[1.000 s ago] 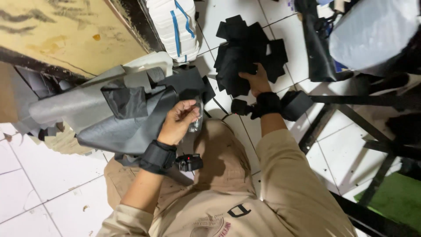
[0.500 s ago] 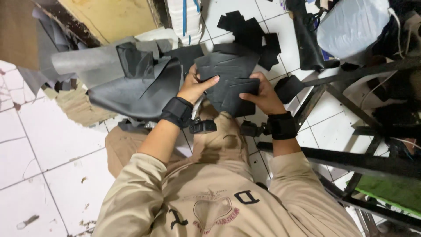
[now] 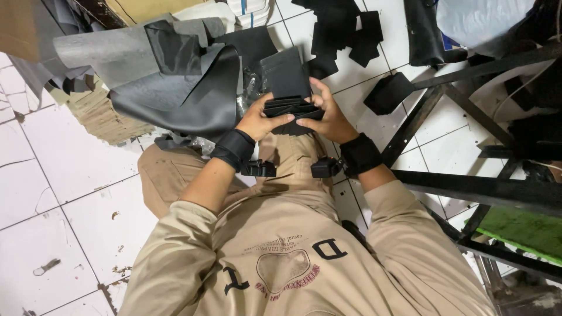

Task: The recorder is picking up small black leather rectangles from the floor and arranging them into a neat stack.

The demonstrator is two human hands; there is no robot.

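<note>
Seated worker's left hand (image 3: 261, 120) & right hand (image 3: 328, 117) grip a stack of black cut leather pieces (image 3: 291, 106) above lap; more black offcuts (image 3: 342, 35) lie unsorted on the white tiled floor (image 3: 70, 175).

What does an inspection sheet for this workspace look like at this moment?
Surface: white tiled floor, stained and cracked in places.
Job's things: stack of black cut pieces, held in front of the lap.
Clutter: grey and black material sheets heaped at the left; loose black cut pieces on the floor ahead.
Hands: left hand and right hand both grip the stack; black wrist straps on both.
Cables: nothing seen.
Surroundings: black metal frame at the right; white sack.
</note>
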